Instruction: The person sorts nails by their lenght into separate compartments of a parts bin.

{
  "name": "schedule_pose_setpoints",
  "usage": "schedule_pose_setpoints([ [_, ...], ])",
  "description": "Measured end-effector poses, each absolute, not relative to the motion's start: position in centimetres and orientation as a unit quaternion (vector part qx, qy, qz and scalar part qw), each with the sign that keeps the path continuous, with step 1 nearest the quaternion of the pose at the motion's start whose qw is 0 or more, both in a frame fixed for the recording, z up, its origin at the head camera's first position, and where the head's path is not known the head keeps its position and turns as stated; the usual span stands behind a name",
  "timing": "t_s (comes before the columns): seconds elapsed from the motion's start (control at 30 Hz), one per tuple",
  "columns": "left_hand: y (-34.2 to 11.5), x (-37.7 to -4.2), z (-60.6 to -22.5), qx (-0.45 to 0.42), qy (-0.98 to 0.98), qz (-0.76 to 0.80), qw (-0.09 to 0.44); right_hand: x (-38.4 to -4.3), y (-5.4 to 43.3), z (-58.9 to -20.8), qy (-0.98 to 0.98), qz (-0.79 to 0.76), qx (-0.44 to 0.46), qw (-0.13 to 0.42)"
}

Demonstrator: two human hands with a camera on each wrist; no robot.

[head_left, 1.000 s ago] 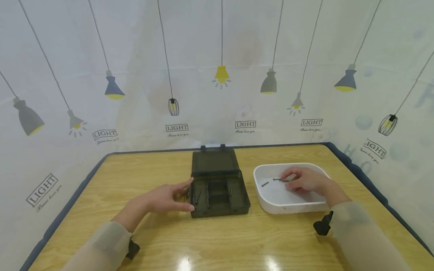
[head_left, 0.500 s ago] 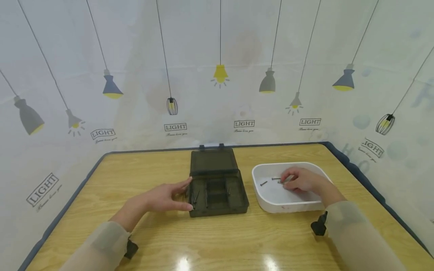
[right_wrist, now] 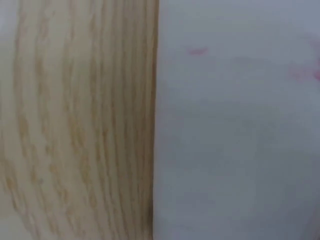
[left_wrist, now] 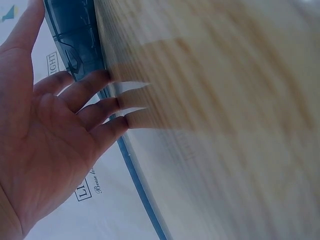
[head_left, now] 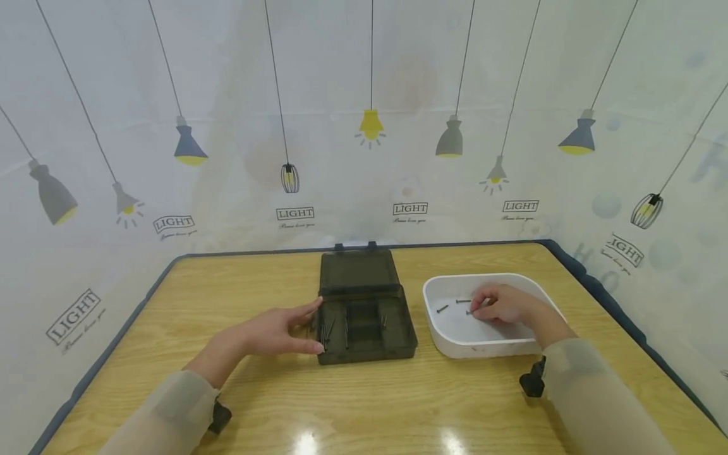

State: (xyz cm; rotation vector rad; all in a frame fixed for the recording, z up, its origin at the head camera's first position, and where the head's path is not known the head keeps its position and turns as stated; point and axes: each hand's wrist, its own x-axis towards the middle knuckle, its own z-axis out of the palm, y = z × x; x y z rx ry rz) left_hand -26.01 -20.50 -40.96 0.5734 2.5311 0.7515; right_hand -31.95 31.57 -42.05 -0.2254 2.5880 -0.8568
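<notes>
In the head view my left hand (head_left: 279, 332) rests at the left side of a dark translucent plastic box (head_left: 364, 357), thumb near its front corner and fingers along the side. The left wrist view shows the hand (left_wrist: 55, 120) with fingers extended, fingertips on the table by the box (left_wrist: 75, 30). Several screws (head_left: 328, 332) lie in the box's compartments, under its raised lid (head_left: 359, 268). My right hand (head_left: 506, 306) reaches into a white tray (head_left: 478, 349) and pinches a screw (head_left: 469, 313), mostly hidden by the fingertips. Two more screws, one (head_left: 442, 309) nearer the left wall, lie there.
Both containers stand on a wood-grain table (head_left: 364, 404), the tray right of the box with a narrow gap between. Behind rises a light curtain (head_left: 239, 126) printed with lamps. The right wrist view holds only the table (right_wrist: 75, 120) and the tray's outer wall (right_wrist: 235, 140).
My right fingertips have shifted slightly within the tray and drawn together around a screw, whose end now points toward the front left. The left hand and the box have stayed put.
</notes>
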Motion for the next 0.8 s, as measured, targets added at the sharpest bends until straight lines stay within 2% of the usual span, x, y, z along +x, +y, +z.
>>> schedule_pose_setpoints([
  [0.43, -20.6, -26.0, -41.1, 0.203, 0.914, 0.276, 0.216, -31.7, 31.4, -41.6, 0.932, -0.295, -0.077, 0.195],
  [0.8, -20.5, -26.0, -41.0, 0.207, 0.911, 0.285, 0.215, -30.3, 29.6, -40.7, 0.896, -0.395, -0.122, 0.162],
])
